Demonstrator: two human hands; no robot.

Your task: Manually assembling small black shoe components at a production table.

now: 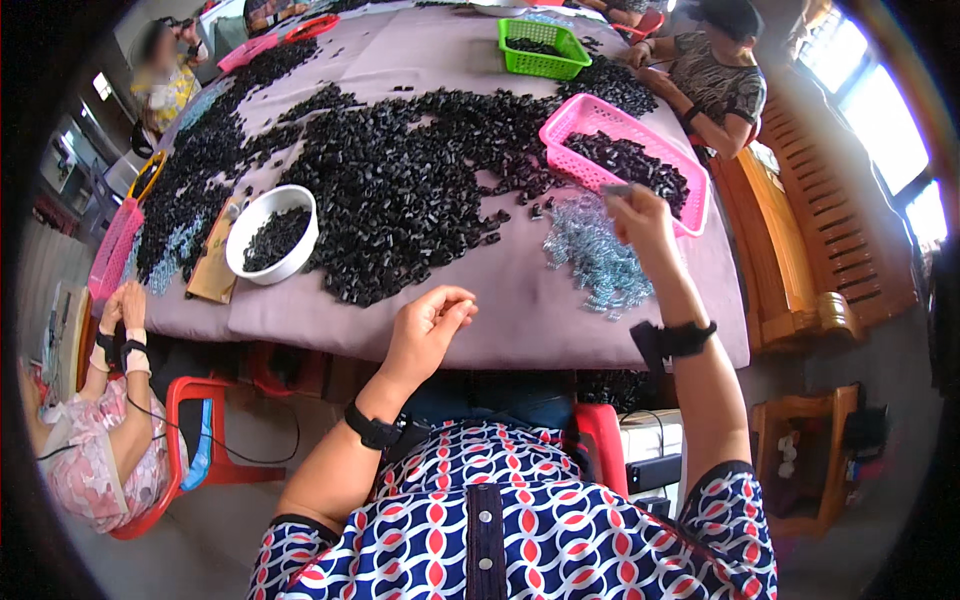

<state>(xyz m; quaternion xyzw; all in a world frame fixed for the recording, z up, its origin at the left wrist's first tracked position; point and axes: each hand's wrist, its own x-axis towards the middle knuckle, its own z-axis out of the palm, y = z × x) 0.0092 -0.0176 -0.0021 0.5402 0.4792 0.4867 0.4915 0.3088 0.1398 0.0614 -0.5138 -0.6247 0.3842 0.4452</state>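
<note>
My right hand (645,225) is closed in a pinch on a small dark plastic piece (617,190), over the near rim of a pink plastic basket (697,215). Many small black pieces (640,165) fill that basket. Just below the right hand lies a pile of small shiny, clear-bluish pieces (597,258). My left hand (428,330) hovers above the table's near edge with its fingers curled together; whether anything is between them is hidden. Beyond it spreads a broad heap of small black pieces (400,190).
A white round tub (309,240) holding black pieces stands on the mauve tablecloth (480,335), beside a brown cardboard piece (212,275). Farther off is a green basket (545,62). Other people sit around the table, one (110,430) at the left on a red chair (185,470).
</note>
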